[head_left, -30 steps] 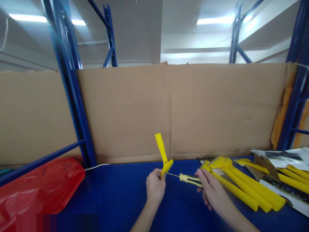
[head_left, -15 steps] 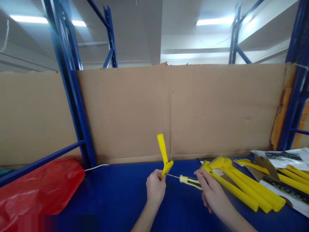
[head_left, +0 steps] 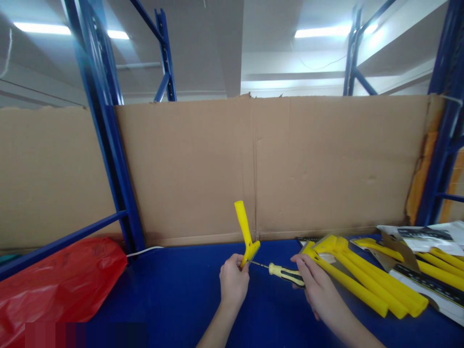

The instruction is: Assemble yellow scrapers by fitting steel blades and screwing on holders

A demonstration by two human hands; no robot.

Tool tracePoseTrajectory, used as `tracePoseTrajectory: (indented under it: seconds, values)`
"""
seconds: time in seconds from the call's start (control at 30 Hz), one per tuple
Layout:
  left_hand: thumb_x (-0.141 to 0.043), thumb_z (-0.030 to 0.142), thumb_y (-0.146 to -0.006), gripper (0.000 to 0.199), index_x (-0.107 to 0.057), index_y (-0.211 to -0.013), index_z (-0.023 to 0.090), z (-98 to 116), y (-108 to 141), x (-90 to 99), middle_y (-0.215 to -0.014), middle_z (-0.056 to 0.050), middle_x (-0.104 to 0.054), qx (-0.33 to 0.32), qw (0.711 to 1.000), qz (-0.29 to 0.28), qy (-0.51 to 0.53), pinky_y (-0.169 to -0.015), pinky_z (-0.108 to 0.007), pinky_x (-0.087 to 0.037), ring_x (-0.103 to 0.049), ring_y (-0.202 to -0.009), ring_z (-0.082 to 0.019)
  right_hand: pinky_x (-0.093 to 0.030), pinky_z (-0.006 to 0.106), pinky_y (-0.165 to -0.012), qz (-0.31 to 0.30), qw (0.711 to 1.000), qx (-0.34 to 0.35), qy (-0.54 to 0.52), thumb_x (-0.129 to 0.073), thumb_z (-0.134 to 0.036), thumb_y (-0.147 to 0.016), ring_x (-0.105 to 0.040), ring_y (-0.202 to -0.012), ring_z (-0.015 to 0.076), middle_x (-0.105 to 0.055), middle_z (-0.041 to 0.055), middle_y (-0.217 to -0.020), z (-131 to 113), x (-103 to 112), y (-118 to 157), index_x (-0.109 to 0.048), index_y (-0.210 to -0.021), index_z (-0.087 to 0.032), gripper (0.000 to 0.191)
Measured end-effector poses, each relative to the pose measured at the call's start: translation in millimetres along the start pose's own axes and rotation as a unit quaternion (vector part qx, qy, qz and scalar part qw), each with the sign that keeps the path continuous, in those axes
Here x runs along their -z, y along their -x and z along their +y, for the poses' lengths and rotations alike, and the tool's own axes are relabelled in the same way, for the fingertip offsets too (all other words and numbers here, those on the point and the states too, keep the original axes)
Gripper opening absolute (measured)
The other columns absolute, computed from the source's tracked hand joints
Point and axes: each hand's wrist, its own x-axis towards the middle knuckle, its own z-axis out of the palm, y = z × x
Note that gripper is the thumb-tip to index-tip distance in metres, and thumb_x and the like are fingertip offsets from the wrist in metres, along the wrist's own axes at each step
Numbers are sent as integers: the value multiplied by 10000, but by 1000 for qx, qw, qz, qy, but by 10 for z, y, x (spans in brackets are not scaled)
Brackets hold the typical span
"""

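My left hand [head_left: 234,278] is closed around the lower end of a yellow scraper [head_left: 244,224], whose thick handle points upward, tilted slightly left. In my right hand [head_left: 319,285] is a screwdriver [head_left: 284,273] with a cream and black handle, held nearly level. Its thin shaft points left, and the tip meets the scraper's head just above my left fingers. Whether it sits in a screw is too small to tell. Beside my right hand lie several more yellow scrapers [head_left: 373,278] in a pile, handles toward the lower right.
Further right, more yellow tools lie among black-and-white packaging [head_left: 431,287]. A red plastic bag [head_left: 72,275] rests at the left by a blue rack post [head_left: 119,183]. Behind the blue tabletop [head_left: 174,295] stands a cardboard wall [head_left: 192,169]. A white cable [head_left: 145,251] lies near the post.
My right fingers have shifted slightly around the screwdriver's handle, and the handle looks turned a little. The scraper's top leans a touch further left. My left hand stays in place.
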Motion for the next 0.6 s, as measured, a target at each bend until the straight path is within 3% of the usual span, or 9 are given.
tracePoseTrajectory:
  seconds: [0.13,0.27,0.33,0.47,0.6]
  values:
    - [-570,109,-787,115,-660,-819,172,-2,-1,-4,-805,-37,-720,7,1000,1,-11,-577,-211,-450,-675,-723,-158,-224,156,-235,-6,997,14,-75,-472,-468,-762,-290,-307,15,-459,-70,-771,-78,2,61,-373,-1103,-292,396]
    - [-563,105,-791,119,-659,-825,167,2,5,-3,-827,-46,-720,0,1000,-4,-12,-574,-214,-451,-675,-733,-163,-328,168,-238,-22,990,24,-135,-590,-385,-617,-453,-398,59,-445,-60,-841,-128,39,31,-340,-1065,-296,521]
    - [-563,107,-792,116,-657,-823,167,9,10,-3,-821,-44,-720,-2,1000,0,-9,-576,-214,-455,-676,-730,-162,-374,198,-243,-6,992,27,-120,-581,-454,-631,-466,-370,71,-449,-73,-768,-106,49,-7,-361,-1031,-275,490]
    - [-569,114,-794,102,-653,-810,171,17,16,-2,-803,-38,-718,-5,1000,6,-4,-586,-213,-463,-677,-707,-154,-354,194,-238,1,1000,-3,-28,-373,-587,-762,-422,-282,76,-414,-96,-583,-25,21,-31,-417,-1028,-243,437]
    - [-577,117,-789,94,-655,-800,169,2,8,3,-777,-36,-715,3,1000,12,-2,-578,-216,-463,-674,-676,-152,-332,177,-227,-6,999,-10,-50,-473,-540,-709,-463,-385,74,-463,-40,-793,-17,-21,9,-379,-1117,-272,497]
